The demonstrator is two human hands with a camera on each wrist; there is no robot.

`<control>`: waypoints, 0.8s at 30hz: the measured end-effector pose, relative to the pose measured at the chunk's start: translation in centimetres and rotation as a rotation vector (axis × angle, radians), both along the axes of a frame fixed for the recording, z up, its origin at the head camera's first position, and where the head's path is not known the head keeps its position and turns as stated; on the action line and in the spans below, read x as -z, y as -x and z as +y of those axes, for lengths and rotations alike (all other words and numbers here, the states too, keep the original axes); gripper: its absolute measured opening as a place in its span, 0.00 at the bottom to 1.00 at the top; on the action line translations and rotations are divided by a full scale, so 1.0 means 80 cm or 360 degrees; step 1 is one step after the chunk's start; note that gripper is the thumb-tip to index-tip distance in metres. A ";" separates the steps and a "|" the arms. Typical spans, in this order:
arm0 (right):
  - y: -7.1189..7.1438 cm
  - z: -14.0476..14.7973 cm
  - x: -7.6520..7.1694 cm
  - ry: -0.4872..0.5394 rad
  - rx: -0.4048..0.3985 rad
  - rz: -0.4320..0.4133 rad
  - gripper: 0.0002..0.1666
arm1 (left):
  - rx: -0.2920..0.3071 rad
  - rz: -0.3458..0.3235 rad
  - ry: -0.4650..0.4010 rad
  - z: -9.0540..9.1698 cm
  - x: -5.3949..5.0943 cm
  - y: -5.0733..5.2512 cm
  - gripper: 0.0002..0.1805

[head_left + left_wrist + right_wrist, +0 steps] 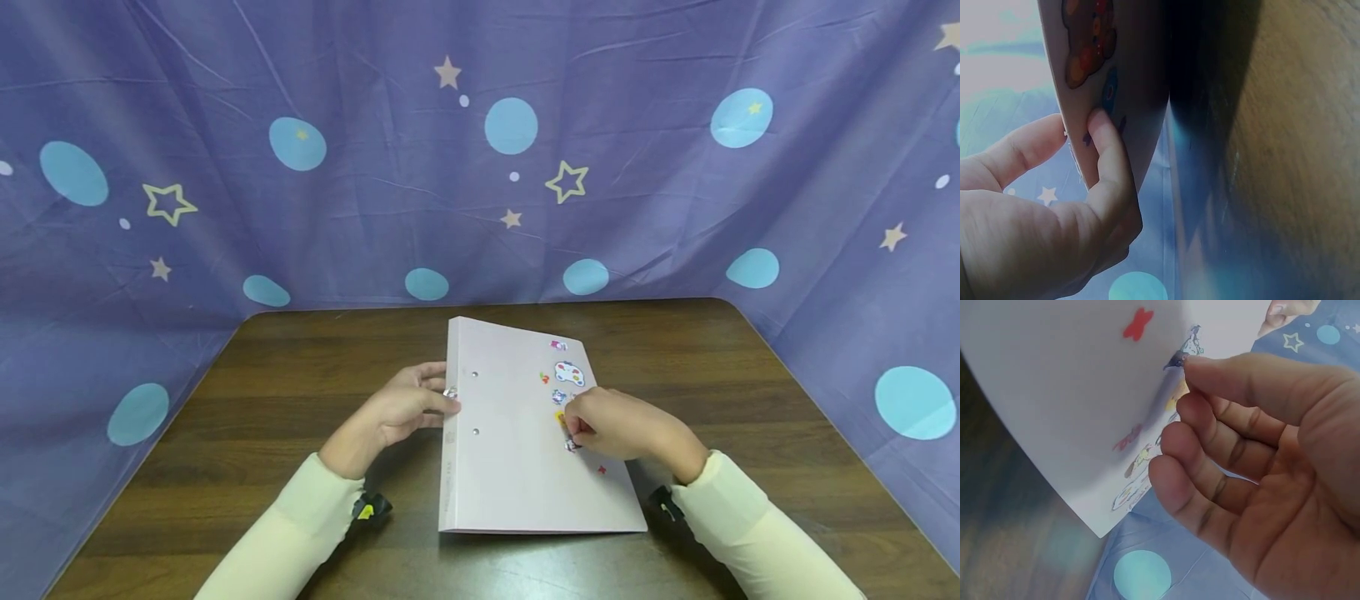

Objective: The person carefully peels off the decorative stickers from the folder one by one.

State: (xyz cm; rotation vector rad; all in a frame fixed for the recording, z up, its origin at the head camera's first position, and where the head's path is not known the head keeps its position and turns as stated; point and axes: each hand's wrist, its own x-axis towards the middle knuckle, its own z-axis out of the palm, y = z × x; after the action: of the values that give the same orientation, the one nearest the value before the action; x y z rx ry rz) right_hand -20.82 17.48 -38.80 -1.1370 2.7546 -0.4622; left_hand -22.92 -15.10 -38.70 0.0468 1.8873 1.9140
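Note:
A pale ring binder point(517, 450) lies slightly raised on the table, its cover decorated with several small stickers, among them a game-controller sticker point(569, 373) and a red one point(602, 470). My left hand point(408, 404) grips the spine edge between thumb and fingers; the left wrist view shows a brown bear sticker point(1090, 44) on the surface near these fingers. Over the right part of the cover, my right hand point(618, 423) pinches a small dark-and-white sticker point(1191, 342) between thumb and forefinger. The other fingers curl loosely. How far that sticker is stuck down cannot be seen.
The dark wooden table point(300, 392) extends around the binder on all sides. Behind it hangs a purple-blue cloth point(390, 167) with stars and dots. Two metal rivets point(476, 432) show near the binder's spine.

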 end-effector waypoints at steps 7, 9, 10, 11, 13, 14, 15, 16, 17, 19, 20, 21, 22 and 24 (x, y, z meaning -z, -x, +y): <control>-0.001 0.004 -0.006 -0.0011 -0.0021 -0.0066 0.17 | 0.0005 0.0005 0.0005 -0.002 0.000 0.000 0.45; -0.001 0.005 -0.007 -0.0007 -0.0031 -0.0068 0.16 | 0.0008 0.0006 0.0010 -0.002 0.001 0.000 0.45; -0.001 0.006 -0.007 -0.0003 -0.0037 -0.0072 0.16 | 0.0006 0.0004 0.0009 -0.002 0.001 0.000 0.45; -0.001 0.006 -0.008 -0.0003 -0.0042 -0.0076 0.16 | 0.0004 0.0004 0.0010 -0.002 0.002 0.001 0.45; -0.001 0.007 -0.008 0.0001 -0.0050 -0.0090 0.16 | 0.0002 0.0001 0.0012 -0.002 0.002 0.001 0.44; -0.001 0.007 -0.008 -0.0004 -0.0042 -0.0110 0.16 | 0.0000 0.0000 0.0014 -0.002 0.002 0.001 0.44; -0.001 0.008 -0.008 -0.0005 -0.0036 -0.0126 0.16 | -0.0003 -0.0001 0.0015 -0.001 0.003 0.001 0.44; -0.001 0.008 -0.008 -0.0008 -0.0029 -0.0141 0.16 | -0.0007 -0.0003 0.0015 -0.001 0.003 0.001 0.44; -0.001 0.008 -0.008 -0.0012 -0.0020 -0.0152 0.16 | -0.0007 -0.0003 0.0016 -0.001 0.003 0.001 0.44; 0.000 0.009 -0.008 -0.0013 -0.0010 -0.0164 0.16 | -0.0004 -0.0003 0.0021 -0.001 0.002 0.001 0.44; 0.000 0.010 -0.008 -0.0014 -0.0003 -0.0163 0.16 | -0.0007 -0.0005 0.0020 -0.001 0.002 0.001 0.44; 0.000 0.011 -0.009 -0.0012 0.0003 -0.0159 0.16 | -0.0009 -0.0006 0.0021 -0.001 0.002 0.001 0.44; 0.001 0.012 -0.010 -0.0011 0.0011 -0.0151 0.16 | -0.0010 -0.0006 0.0023 -0.001 0.002 0.001 0.44; 0.002 0.015 -0.012 -0.0003 0.0029 -0.0135 0.16 | -0.0012 -0.0004 0.0029 -0.001 0.002 0.001 0.45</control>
State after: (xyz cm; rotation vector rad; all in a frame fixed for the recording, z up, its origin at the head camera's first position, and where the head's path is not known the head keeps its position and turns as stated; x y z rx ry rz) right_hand -20.94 18.72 -37.87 -1.0672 2.6945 -0.4977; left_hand -23.00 -15.18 -38.85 0.0319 1.9055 1.9008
